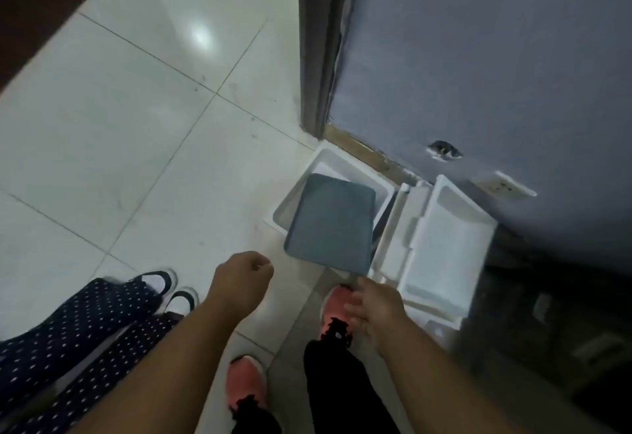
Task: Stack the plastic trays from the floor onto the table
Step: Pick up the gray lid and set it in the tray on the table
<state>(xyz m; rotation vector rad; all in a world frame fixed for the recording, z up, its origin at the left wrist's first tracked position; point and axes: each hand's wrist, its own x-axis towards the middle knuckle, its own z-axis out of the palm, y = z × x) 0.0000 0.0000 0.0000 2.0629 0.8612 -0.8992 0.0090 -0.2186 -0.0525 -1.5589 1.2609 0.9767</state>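
Barely begun: right hand [371, 307] pinched grey tray [331, 223] near edge over white floor trays [444, 245]; left hand [241, 281] loosely curled, empty; table unseen.

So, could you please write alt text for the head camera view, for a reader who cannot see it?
Seen from above, a person's right hand reaches down to the near corner of a grey tray that lies tilted over white plastic trays on the tiled floor by a blue-grey wall. The left hand hangs loosely curled, holding nothing.
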